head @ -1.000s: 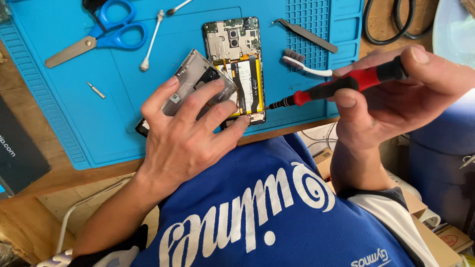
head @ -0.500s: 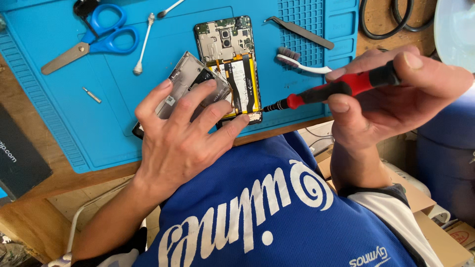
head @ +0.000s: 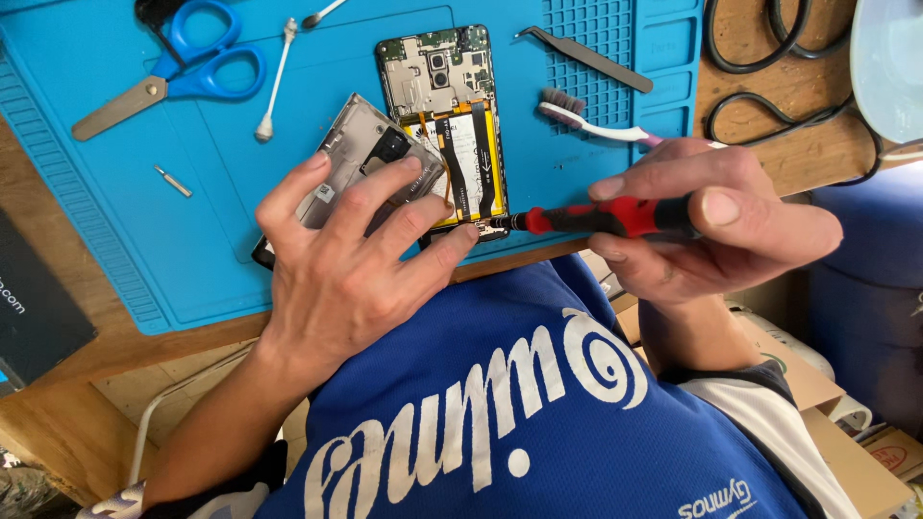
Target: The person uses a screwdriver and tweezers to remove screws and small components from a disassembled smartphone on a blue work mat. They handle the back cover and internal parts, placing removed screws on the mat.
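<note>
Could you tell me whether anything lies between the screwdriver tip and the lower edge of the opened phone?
Nothing visible does. The right hand holds the red and black screwdriver level, and its tip already meets the bottom edge of the opened phone. The left hand rests on the detached back cover beside it, fingertips close to the tip but not across it.

On the work mat (head: pixel 115 192) the opened phone (head: pixel 447 125) lies mid-mat. Its removed back cover (head: pixel 361 159) sits just left of it, under the left hand (head: pixel 346 259). Scissors (head: pixel 178 77) and a cotton swab (head: pixel 274 82) lie further left, with tweezers (head: pixel 586 60) and a toothbrush (head: pixel 596 120) to the right. The right hand (head: pixel 711 226) holds a screwdriver (head: pixel 601 218), its tip at the phone's near edge.
</note>
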